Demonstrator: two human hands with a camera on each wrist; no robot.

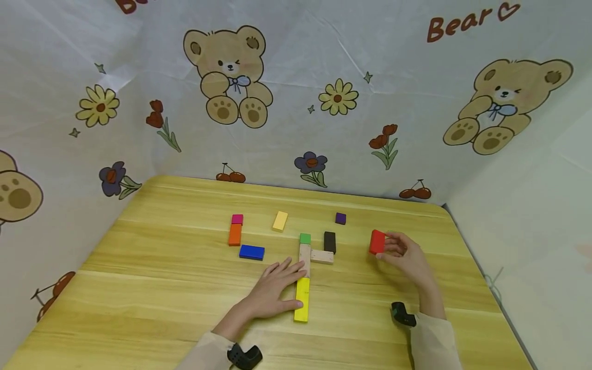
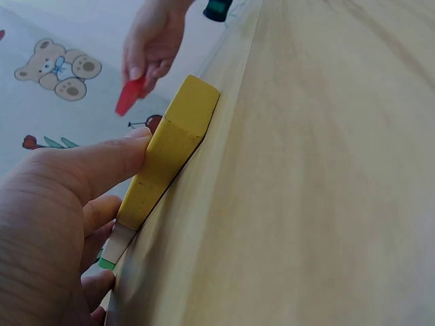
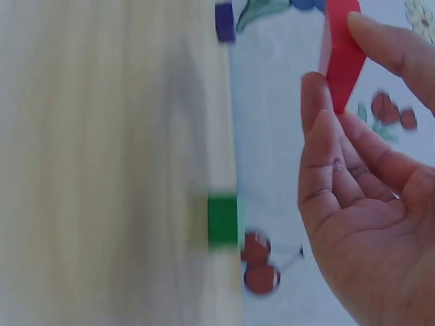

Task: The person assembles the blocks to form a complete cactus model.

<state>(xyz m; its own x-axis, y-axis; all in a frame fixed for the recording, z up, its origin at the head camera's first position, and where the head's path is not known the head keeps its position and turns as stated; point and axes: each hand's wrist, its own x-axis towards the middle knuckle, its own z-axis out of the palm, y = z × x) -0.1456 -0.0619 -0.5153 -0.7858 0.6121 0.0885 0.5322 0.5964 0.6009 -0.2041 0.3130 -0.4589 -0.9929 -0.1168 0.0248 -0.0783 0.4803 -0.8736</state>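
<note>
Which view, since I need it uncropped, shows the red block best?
Head view: the red block is uncropped and clear. Right wrist shows it larger but cropped on top; left wrist shows it small and blurred.

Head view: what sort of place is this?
Probably a play corner or a staged tabletop setup; I can't tell which. A wood-grain table bears coloured blocks, and a bear-print backdrop rises behind it.

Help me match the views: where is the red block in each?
Head: red block right of centre, in the lower half.
Left wrist: red block at upper left.
Right wrist: red block right of centre, cut by the top edge.
Shared landmark: the right hand, holding it in all three.
</note>
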